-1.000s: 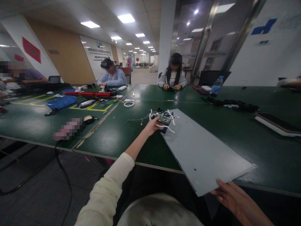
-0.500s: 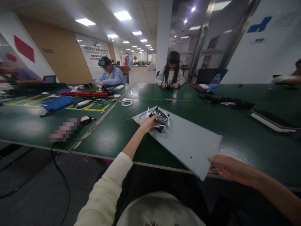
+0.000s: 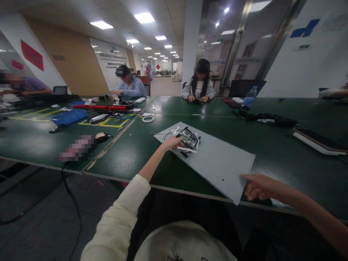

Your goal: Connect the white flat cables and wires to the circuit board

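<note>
A flat grey panel (image 3: 217, 154) lies slantwise on the green table, its near right corner sticking out past the front edge. Over the panel's far left part, my left hand (image 3: 174, 142) is closed on a black frame with a green circuit board (image 3: 189, 138), which is tilted. White ribbon cables hang around the frame, and a small black part lies below it on the panel. At the panel's near right edge is my right hand (image 3: 258, 186), index finger stretched along the corner and the other fingers curled; whether it grips the panel is unclear.
A white tape ring (image 3: 148, 118), a blue tray (image 3: 68, 117) and cables lie to the left. A bottle (image 3: 250, 96), a black cable bundle (image 3: 268, 119) and a flat dark device (image 3: 317, 141) are at the right. Several people sit around the table.
The circuit board frame has been tilted up and moved slightly right by my left hand. My right hand has loosened, its index finger now straighter along the panel's corner.
</note>
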Demonstrator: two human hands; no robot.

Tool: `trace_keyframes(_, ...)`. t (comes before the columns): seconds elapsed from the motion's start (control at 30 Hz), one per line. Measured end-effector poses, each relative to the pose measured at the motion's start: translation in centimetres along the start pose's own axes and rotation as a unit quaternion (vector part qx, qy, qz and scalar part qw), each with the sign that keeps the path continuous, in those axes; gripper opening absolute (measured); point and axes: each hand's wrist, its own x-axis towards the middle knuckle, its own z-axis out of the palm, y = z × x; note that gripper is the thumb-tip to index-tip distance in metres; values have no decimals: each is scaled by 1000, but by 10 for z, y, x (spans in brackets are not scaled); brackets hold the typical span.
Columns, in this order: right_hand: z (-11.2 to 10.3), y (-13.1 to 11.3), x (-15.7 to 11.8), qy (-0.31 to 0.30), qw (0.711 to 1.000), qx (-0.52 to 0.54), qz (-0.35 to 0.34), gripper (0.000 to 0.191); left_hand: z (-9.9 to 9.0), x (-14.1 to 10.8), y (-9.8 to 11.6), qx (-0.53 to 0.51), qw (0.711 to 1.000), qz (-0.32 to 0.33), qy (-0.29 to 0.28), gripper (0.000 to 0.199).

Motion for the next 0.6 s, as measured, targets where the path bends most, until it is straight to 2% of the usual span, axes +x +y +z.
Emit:
trace_keyframes(0.07, 0, 0, 2, 22, 1000, -14, -1, 48, -11, -3, 0, 86, 996, -2, 13, 36)
trace_keyframes(0.13, -1, 1, 3, 35, 999, -20, -2, 47, -25, -8, 1, 140, 990, -6, -4, 43)
trace_keyframes(0.23, 0, 0, 2, 42, 999, -15, 0, 46, -44, -11, 4, 176, 983, -21, -48, 46)
trace_keyframes(0.3, 0, -2, 1, 43, 999, -15, -4, 46, -56, -9, 9, 198, 979, -14, -45, 43)
trace_keyframes(0.4, -3, -3, 3, 43, 999, -26, -13, 48, -72, 5, 17, 258, 964, 46, 33, 36)
trace_keyframes(0.53, -11, -1, 13, 29, 998, -47, -20, 52, -85, 36, 23, 366, 904, 160, 153, 25)
trace_keyframes(0.6, -15, 0, 18, 33, 997, -62, -22, 54, -87, 51, 22, 364, 900, 167, 175, 23)
